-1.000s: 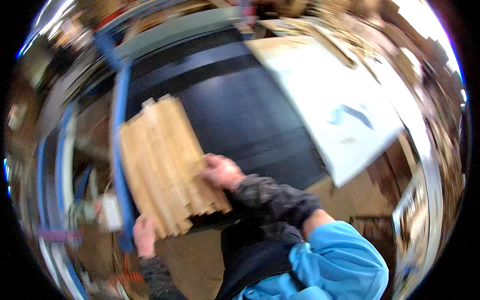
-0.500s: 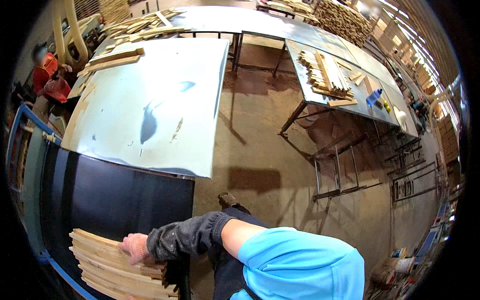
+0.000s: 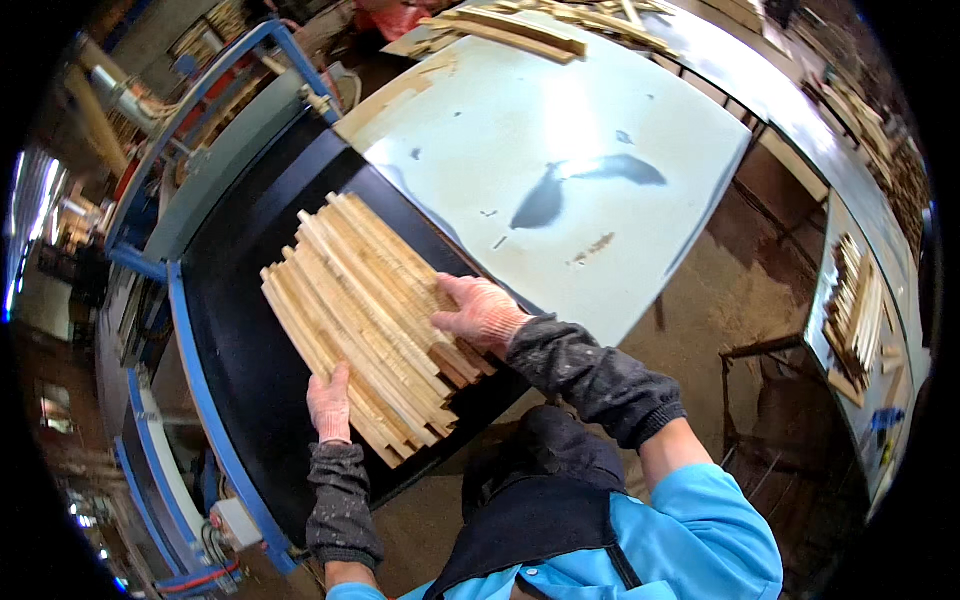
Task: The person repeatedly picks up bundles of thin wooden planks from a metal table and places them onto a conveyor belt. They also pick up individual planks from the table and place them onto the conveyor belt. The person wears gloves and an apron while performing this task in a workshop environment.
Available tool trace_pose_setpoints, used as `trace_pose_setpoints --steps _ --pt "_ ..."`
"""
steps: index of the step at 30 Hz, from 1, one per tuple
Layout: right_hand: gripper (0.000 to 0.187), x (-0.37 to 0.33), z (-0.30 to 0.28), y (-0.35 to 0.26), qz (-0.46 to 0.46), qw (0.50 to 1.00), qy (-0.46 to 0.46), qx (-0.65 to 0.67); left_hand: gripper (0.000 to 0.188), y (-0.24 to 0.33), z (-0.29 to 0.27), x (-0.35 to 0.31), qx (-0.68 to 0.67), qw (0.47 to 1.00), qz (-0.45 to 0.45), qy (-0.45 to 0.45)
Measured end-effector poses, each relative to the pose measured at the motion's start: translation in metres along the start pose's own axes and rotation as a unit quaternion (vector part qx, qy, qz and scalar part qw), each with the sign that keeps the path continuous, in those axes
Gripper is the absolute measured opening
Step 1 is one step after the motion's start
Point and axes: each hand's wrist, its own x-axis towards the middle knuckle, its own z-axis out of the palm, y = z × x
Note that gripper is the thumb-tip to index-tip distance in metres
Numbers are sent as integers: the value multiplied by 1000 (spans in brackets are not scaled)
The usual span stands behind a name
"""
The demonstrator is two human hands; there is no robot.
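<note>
A row of pale wooden strips (image 3: 350,310) lies side by side on the black belt (image 3: 225,250), their far ends uneven. My left hand (image 3: 329,402), in a pinkish knit glove, grips the row along its left edge near the close end. Gloved the same way, my right hand (image 3: 478,312) holds the opposite edge, with its thumb and fingers against the outer strips. The row sits between both hands. A couple of darker strip ends (image 3: 455,362) show beside the right hand. Parts of the fingertips are hidden against the wood.
A blue metal frame (image 3: 185,350) borders the belt on the left. Beyond the belt stands a pale sheet-topped table (image 3: 600,110) with loose wood (image 3: 520,35) at its far end. Another table at right carries stacked strips (image 3: 855,310) and a blue bottle (image 3: 886,418).
My view has turned left, toward the belt. The left hand has come into full view at the row's left edge, while the right hand stays at its right edge.
</note>
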Motion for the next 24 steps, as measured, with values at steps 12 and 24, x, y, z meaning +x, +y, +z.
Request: trace_pose_setpoints --steps 12,24 --pt "89 -18 -14 7 25 998 -29 -49 53 22 -3 -8 -60 998 23 -24" --pt "62 0 11 3 -19 996 40 -78 53 19 1 -12 -17 999 24 13"
